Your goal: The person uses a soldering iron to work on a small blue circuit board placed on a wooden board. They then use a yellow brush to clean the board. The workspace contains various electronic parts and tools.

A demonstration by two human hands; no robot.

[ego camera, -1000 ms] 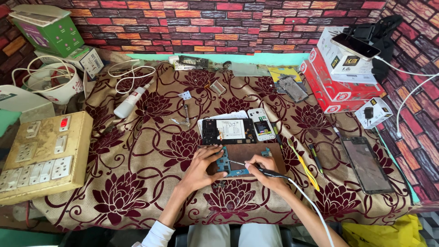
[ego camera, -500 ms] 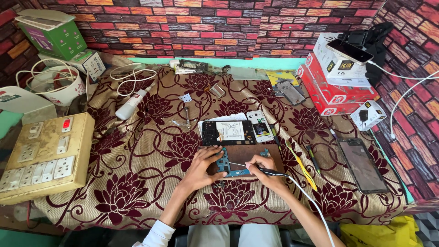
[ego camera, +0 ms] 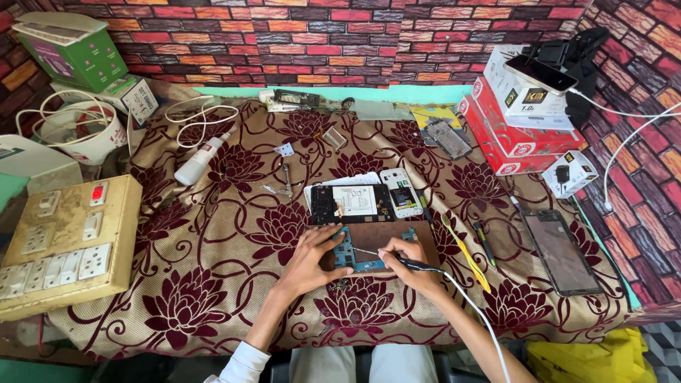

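A blue circuit board (ego camera: 358, 261) lies on a brown mat (ego camera: 418, 237) at the table's front middle. My left hand (ego camera: 312, 261) rests on the board's left end, fingers pressing it down. My right hand (ego camera: 410, 262) grips a black corded soldering iron (ego camera: 397, 259), its thin metal tip touching the board's middle. The iron's white cord (ego camera: 474, 312) runs down to the lower right. Just behind the mat lies an opened phone body (ego camera: 351, 203), with a small white phone (ego camera: 400, 191) beside it.
A yellow switch board (ego camera: 60, 245) sits at the left edge. A dark phone screen (ego camera: 560, 252) and yellow pry tool (ego camera: 466, 254) lie at right. Red and white boxes (ego camera: 514, 128) stack at back right. A white bottle (ego camera: 198, 162) and tweezers (ego camera: 282, 186) lie behind left.
My hands and the soldering iron stay on the circuit board in about the same place. Only the head view has shifted slightly.
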